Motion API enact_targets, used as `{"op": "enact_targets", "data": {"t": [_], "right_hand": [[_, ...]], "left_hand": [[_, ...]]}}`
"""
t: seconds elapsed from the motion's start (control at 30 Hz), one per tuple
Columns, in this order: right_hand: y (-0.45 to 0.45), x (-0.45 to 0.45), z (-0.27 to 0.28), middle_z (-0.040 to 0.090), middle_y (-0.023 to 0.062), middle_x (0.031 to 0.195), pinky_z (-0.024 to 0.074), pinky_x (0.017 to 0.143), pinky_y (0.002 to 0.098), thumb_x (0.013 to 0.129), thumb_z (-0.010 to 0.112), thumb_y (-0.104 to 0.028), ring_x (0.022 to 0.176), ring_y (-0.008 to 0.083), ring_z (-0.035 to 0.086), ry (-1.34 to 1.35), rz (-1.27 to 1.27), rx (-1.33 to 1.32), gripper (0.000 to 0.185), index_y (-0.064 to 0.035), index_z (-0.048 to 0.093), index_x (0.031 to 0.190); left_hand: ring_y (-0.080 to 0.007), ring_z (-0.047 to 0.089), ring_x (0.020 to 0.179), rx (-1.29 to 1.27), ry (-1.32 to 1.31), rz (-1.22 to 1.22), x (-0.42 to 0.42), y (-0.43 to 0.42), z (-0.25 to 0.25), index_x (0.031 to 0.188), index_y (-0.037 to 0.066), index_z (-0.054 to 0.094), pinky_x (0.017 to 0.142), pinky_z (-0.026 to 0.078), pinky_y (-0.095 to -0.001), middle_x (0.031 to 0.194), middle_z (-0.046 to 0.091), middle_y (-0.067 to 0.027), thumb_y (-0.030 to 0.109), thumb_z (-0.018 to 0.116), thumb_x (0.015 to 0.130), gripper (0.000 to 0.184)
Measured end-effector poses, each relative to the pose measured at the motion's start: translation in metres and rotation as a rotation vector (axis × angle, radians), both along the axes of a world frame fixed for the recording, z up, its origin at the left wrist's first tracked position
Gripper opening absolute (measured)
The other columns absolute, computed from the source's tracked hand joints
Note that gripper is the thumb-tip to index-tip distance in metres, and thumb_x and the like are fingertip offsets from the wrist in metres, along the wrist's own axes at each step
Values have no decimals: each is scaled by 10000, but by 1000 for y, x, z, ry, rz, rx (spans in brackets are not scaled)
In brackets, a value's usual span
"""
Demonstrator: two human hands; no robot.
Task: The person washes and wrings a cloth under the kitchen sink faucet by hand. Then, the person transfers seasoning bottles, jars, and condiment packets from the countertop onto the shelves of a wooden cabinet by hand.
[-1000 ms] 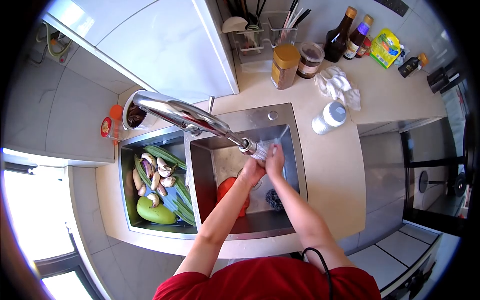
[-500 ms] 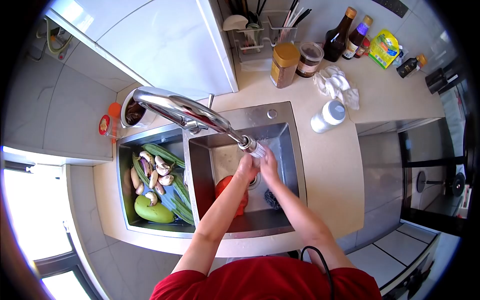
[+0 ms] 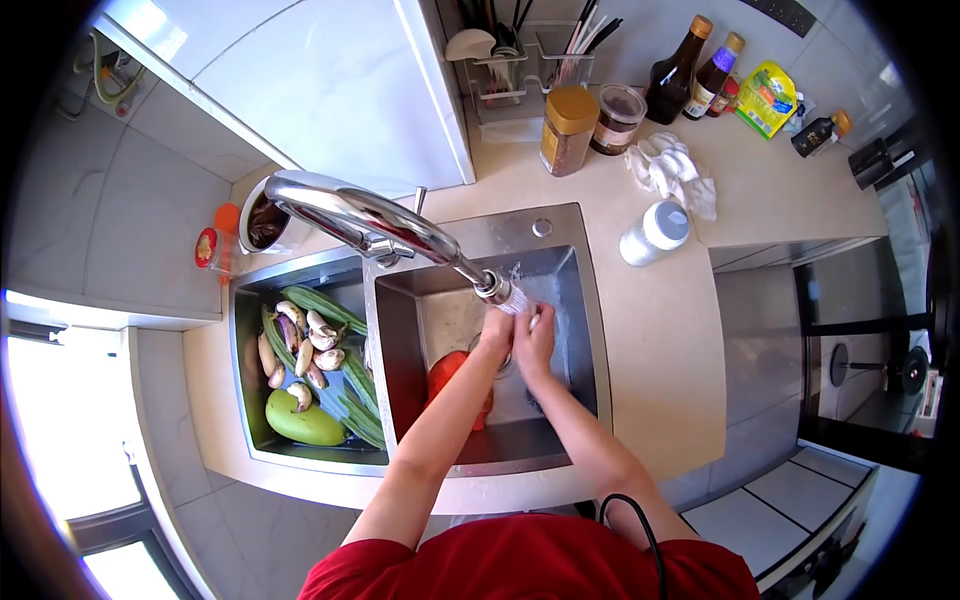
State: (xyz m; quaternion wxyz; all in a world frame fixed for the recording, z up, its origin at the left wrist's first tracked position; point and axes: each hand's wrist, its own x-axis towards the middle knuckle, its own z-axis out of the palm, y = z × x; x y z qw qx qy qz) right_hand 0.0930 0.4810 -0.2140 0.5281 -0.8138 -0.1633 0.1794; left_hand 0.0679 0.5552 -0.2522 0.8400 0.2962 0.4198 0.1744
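Observation:
Water runs from the chrome tap (image 3: 375, 215) over my two hands, held close together in the right sink basin (image 3: 455, 300). My left hand (image 3: 498, 327) is closed beneath the stream, its fingers partly hidden by the water. Beside it my right hand (image 3: 535, 338) has curled fingers, with a small pale patch between them that I cannot make out. Below my left forearm lies a red, bag-like thing (image 3: 447, 372), partly covered. A dark scrubber (image 3: 532, 400) shows only a sliver by my right forearm.
In the left basin (image 3: 240, 350) lie ridged green gourds (image 3: 325, 306), several purple-white eggplant-like pieces (image 3: 327, 359) and a large green gourd (image 3: 305, 420). A white bottle (image 3: 655, 235) stands right of the sink. Jars (image 3: 568, 130), sauce bottles (image 3: 680, 70) and a white cloth (image 3: 668, 172) are behind.
Both hands have shifted slightly downward and toward each other under the tap. My right hand has turned and curled more. My right forearm now covers most of the dark scrubber.

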Motion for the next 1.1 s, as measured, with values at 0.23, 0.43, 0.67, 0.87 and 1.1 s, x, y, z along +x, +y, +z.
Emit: {"op": "enact_targets", "data": {"t": [0.23, 0.43, 0.67, 0.87, 1.1], "right_hand": [[30, 28, -4, 556, 178, 970, 443, 744, 445, 853, 578, -306, 901, 384, 545, -318, 87, -78, 325, -64, 485, 1049], [18, 42, -51, 574, 170, 877, 442, 683, 444, 867, 569, -335, 802, 346, 580, 80, 68, 142, 311, -48, 526, 978], [15, 5, 10, 592, 178, 839, 446, 680, 439, 815, 620, -337, 799, 357, 579, -257, 169, -7, 348, -36, 533, 967], [25, 64, -32, 611, 168, 853, 455, 691, 422, 817, 619, -348, 807, 355, 582, -63, 172, -201, 340, -45, 566, 962], [5, -10, 25, 579, 167, 824, 451, 713, 428, 767, 672, -280, 790, 365, 574, -177, 183, -10, 302, -44, 542, 900]], "left_hand": [[-125, 505, 549, -9, 283, -26, -5, -7, 24, 855, 138, 554, 433, 380, -253, 683, 542, 12, 333, 517, 888, 201], [-106, 536, 558, -21, 227, 15, -10, -7, 9, 889, 114, 582, 420, 370, -267, 712, 579, 2, 314, 535, 863, 207], [-202, 591, 749, -110, -6, 122, -11, -8, 1, 921, 73, 577, 661, 498, -338, 845, 614, -67, 261, 435, 899, 237], [-110, 451, 406, -150, 191, -136, -21, -19, 16, 868, 98, 542, 305, 284, -222, 641, 548, -23, 249, 441, 879, 182], [-148, 547, 677, -442, -552, 198, -28, -23, -31, 915, 76, 582, 591, 434, -298, 808, 581, -41, 332, 435, 886, 296]]}}
